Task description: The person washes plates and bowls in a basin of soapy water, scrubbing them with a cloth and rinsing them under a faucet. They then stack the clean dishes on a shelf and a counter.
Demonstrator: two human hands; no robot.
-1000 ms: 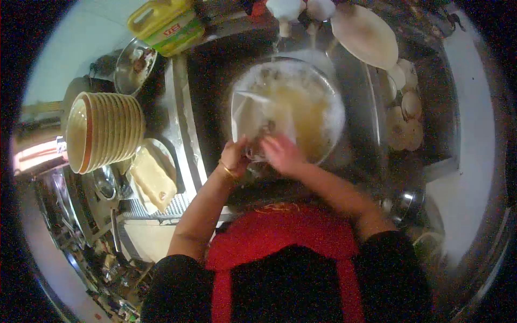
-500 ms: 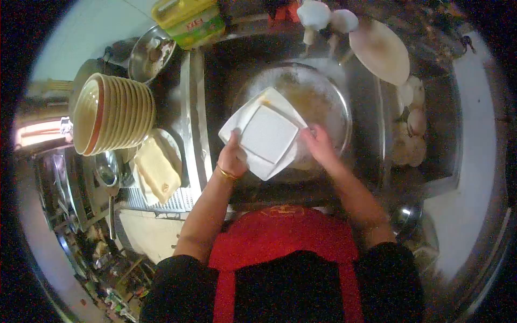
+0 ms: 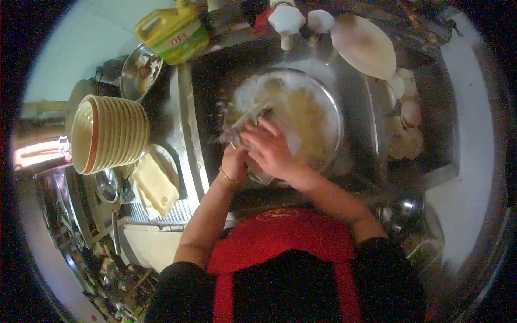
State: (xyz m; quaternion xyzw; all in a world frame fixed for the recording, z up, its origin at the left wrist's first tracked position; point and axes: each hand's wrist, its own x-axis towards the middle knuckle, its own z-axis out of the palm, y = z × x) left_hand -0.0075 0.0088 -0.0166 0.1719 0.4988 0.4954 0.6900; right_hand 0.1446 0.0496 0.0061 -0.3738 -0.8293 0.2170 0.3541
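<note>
Over the round metal basin (image 3: 338,116) of sudsy, brownish water, my left hand (image 3: 234,161) is closed on a square white plate (image 3: 252,114), tipped steeply and seen almost edge-on. My right hand (image 3: 271,149) lies across the plate with bent fingers gripping it, partly blurred. Much of the plate is hidden behind both hands. Water drops fly off to the left of the plate. A small dark patch shows by the right fingertips; I cannot make out what it is.
Left of the sink stand a tall stack of cream bowls (image 3: 116,132), a cream rectangular dish (image 3: 155,183) and a metal bowl (image 3: 132,78). A yellow jug (image 3: 175,35) is at the back. White spoons (image 3: 285,21), an oval plate (image 3: 363,46) and several small dishes (image 3: 410,113) sit to the right.
The plate has turned from facing me to nearly edge-on. My right hand has moved left from its right edge across to near my left hand, and water is now splashing.
</note>
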